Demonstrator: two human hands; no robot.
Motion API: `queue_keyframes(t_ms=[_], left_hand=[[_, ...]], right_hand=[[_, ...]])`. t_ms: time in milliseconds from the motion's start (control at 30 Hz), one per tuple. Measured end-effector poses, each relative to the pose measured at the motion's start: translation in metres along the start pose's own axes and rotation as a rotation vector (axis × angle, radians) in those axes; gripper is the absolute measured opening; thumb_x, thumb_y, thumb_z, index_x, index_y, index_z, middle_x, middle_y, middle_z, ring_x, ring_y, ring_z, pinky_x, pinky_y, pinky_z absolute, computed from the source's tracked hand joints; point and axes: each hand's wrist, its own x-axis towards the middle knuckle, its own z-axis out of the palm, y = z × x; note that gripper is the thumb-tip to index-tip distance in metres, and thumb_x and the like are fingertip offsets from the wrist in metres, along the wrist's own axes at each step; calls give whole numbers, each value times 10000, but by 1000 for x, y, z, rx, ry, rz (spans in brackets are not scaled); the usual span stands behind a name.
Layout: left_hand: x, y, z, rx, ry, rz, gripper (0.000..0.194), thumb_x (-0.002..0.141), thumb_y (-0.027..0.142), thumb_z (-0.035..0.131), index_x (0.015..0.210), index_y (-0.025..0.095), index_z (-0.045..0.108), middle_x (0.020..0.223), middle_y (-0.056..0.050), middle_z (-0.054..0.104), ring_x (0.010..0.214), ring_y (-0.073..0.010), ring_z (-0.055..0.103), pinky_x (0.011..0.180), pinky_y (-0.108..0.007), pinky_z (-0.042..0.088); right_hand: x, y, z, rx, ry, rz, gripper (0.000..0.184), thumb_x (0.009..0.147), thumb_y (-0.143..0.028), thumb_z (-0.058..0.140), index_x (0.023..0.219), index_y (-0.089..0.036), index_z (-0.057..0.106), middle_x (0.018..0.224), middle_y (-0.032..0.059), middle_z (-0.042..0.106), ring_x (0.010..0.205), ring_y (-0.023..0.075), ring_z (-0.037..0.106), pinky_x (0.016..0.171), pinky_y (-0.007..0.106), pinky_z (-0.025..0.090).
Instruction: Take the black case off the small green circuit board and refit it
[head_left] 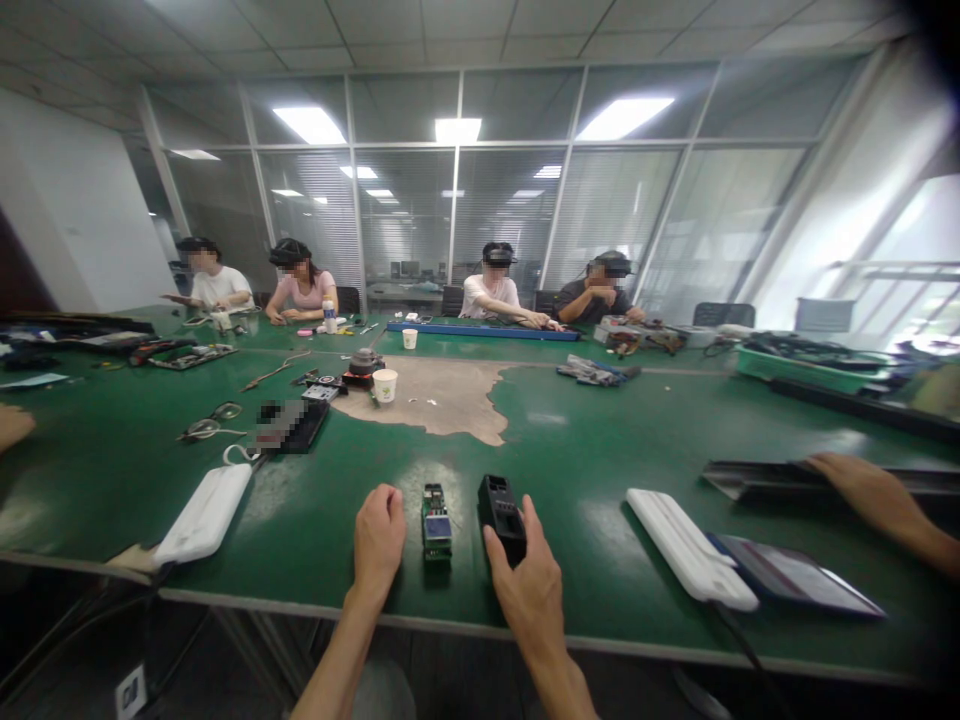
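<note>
Got 2 bare forearms in view, left forearm [341,650] and right forearm [556,678], angled inward from the bottom edge. Holding left hand [379,533] in a loose fist, fingers curled under, thumb side inward. Gripping with right hand [531,582], thumb and index finger pointed forward on opposite sides. Side by side, apart.

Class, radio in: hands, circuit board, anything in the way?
Left hand curled. Right hand holding black casing. Circuit board lying between hands, touched by neither. Paper cup farther back, not in the way.
</note>
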Motion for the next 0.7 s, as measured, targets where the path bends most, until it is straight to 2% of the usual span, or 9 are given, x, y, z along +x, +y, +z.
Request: queue_keyframes(t_ms=[100,167,267,367,500,700], left_hand=[[0,0,0,-11,0,-10,297,914,340,357,785,204,588,770,-31,627,728,-160,572,675,-250,383],[0,0,0,-15,0,-13,302,917,340,354,781,203,586,772,-33,627,728,-158,572,670,-248,382],[-1,0,0,-20,-1,-9,307,922,341,349,765,202,573,768,-33,619,723,-156,568,659,-245,377],[-1,-1,0,-29,1,-7,307,926,338,344,753,204,561,756,-28,608,725,-154,563,664,-243,378],[0,-2,1,-42,1,-11,307,926,338,344,741,208,553,744,-22,600,722,-152,560,666,-242,379],[0,0,0,-21,11,-6,296,915,328,360,726,208,554,735,-24,600,718,-154,559,677,-249,383]], right_hand=[[0,-21,-4,74,1,7,736,854,-521,525,1456,-158,309,1360,146,515,1230,282,506,1024,445,398],[0,-38,-3,117,-27,-44,720,862,-508,523,1455,-159,310,1377,145,500,1247,271,494,1030,434,396],[-1,-62,5,138,-60,-144,706,877,-479,510,1453,-126,306,1402,162,468,1266,273,474,1033,436,393],[-6,-75,17,93,-81,-183,701,882,-449,507,1452,-99,298,1358,187,504,1215,291,511,980,446,434],[-15,-76,31,7,-89,-227,680,889,-401,509,1451,-87,292,1323,198,528,1153,297,542,925,444,467],[-23,-64,45,-62,-88,-297,686,889,-365,517,1459,-83,260,1314,189,537,1079,285,568,885,434,491]])
